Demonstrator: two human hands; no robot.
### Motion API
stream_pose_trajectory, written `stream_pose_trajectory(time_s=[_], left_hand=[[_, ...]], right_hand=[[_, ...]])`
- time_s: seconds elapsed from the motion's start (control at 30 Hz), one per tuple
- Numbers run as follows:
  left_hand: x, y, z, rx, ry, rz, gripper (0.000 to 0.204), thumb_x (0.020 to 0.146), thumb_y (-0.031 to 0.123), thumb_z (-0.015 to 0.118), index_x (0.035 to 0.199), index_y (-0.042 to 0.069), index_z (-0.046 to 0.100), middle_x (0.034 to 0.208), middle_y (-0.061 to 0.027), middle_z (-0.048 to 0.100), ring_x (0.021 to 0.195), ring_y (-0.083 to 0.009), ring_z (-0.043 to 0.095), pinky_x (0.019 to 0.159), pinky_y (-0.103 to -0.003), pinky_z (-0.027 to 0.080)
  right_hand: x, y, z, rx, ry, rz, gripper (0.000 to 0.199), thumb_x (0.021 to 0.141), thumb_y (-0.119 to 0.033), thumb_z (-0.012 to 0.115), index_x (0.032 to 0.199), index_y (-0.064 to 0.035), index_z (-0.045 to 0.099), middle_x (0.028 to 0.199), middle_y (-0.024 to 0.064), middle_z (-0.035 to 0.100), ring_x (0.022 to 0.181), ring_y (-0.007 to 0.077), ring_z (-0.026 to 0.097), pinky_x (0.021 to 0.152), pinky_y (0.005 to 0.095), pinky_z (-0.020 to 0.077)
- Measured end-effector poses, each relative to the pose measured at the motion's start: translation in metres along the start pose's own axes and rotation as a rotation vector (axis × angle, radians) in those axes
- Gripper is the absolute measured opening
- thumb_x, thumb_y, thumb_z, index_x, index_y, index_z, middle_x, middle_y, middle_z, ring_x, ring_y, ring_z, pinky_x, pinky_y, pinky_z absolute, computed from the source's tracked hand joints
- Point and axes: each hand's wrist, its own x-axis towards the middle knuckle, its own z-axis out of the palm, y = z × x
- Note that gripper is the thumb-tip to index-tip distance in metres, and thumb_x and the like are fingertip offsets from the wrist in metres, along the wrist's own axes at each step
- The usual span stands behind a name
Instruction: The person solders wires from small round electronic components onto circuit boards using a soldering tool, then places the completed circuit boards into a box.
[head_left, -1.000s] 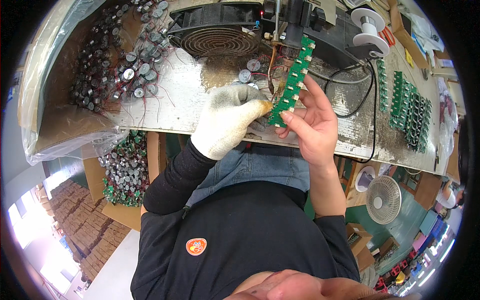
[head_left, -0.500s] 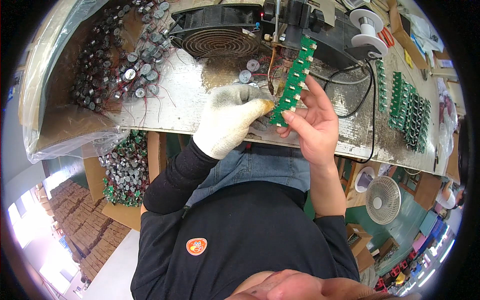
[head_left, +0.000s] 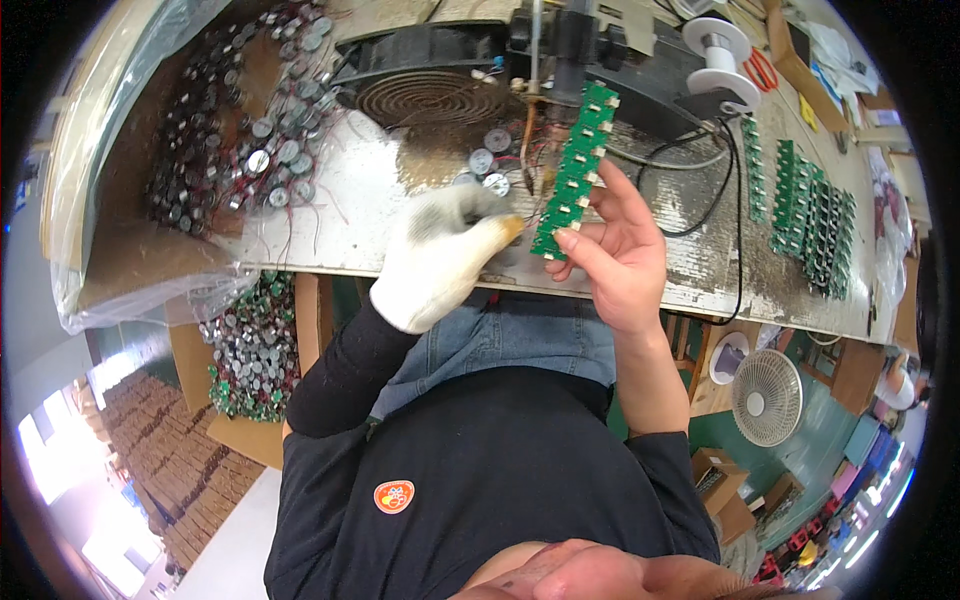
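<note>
1. Workshop setting: a worn, scorched tabletop (head_left: 380, 215) spans the upper half of the frame, seen from above the seated person's dark sleeves and denim lap.
2. Left hand (head_left: 445, 255), centre of frame: in a white knit glove, fingers curled together, the stained fingertip touching the lower end of the green strip. Whether it pinches a small part there cannot be told.
3. Right hand (head_left: 615, 250), just right of centre: bare, thumb and fingers pinching the lower half of the strip from its right side.
4. Green circuit-board strip (head_left: 572, 175): long, narrow, tilted slightly rightward, held above the tabletop's near edge at upper centre; its top end reaches toward the dark equipment.
5. Three loose round metal discs (head_left: 487, 165) with red wires: on the tabletop just left of the strip.
6. Box of similar discs (head_left: 250, 350): below the tabletop edge, left of centre.
7. Stack of green boards (head_left: 815, 225): right part of the tabletop, well apart from the hands.
8. Black cable (head_left: 722, 170): curves across the tabletop between the strip and the stack.
9. Pile of discs (head_left: 240, 130) on clear plastic sheeting: upper left.
10. Dark round fan grille (head_left: 430, 95): top centre, beyond the loose discs.
11. White wire spool (head_left: 722, 55): top right.
12. White floor fan (head_left: 768, 397): lower right, on the floor beneath.
</note>
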Motion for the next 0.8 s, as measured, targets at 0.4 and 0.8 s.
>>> stream_pose_trajectory(time_s=[0.4,0.8], left_hand=[[-0.024,-0.021,-0.038,0.562,0.654,0.585,0.034,0.072,-0.004,0.066,0.105,-0.001,0.057,0.112,-0.0134,0.055,0.089,-0.0193,0.059,0.079,-0.028,0.048],[-0.043,-0.002,-0.116,0.917,0.856,0.283,0.018,0.077,0.016,0.069,0.089,0.003,0.066,0.077,-0.0136,0.065,0.068,-0.0252,0.063,0.062,-0.033,0.049]], right_hand=[[-0.003,0.008,-0.002,-0.107,0.007,-0.054,0.065,0.08,0.011,0.06,0.139,0.0013,0.033,0.111,0.0155,0.054,0.072,0.0163,0.064,0.056,0.025,0.0549],[-0.005,0.011,-0.007,-0.185,0.052,-0.101,0.064,0.081,0.011,0.059,0.139,0.0037,0.031,0.116,0.0166,0.053,0.069,0.0149,0.063,0.052,0.0246,0.0536]])
